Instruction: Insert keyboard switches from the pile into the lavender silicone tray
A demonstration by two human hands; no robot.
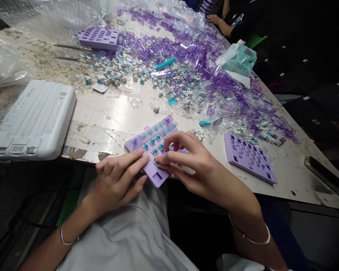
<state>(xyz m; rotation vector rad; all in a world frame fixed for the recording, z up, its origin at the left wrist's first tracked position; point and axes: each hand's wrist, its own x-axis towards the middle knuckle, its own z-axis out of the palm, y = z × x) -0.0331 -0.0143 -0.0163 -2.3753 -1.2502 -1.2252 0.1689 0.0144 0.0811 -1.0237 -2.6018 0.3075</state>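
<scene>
A purple keypad plate (151, 175) lies at the table's near edge, its front corner sticking out over my lap. Keyboard switches with blue stems fill many of its square holes, some under clear caps; a hole by the front corner is bare. My left hand (115, 180) grips the plate's left side, fingers laid over the top and thumb at the front edge. Above the plate, my right hand (194, 162) is closed in a pinch on a keyboard switch (157, 164) at one of the front holes. Its fingers partly cover that switch and the plate's right side.
Loose switches (183, 84) and clear purple caps (203, 56) are heaped across the table. More purple plates stand at right (250, 158) and back left (100, 37). A white power bank (34, 120), tweezers (73, 47) and a phone (327, 178) lie around. Another person's hand (214, 19) rests at the far edge.
</scene>
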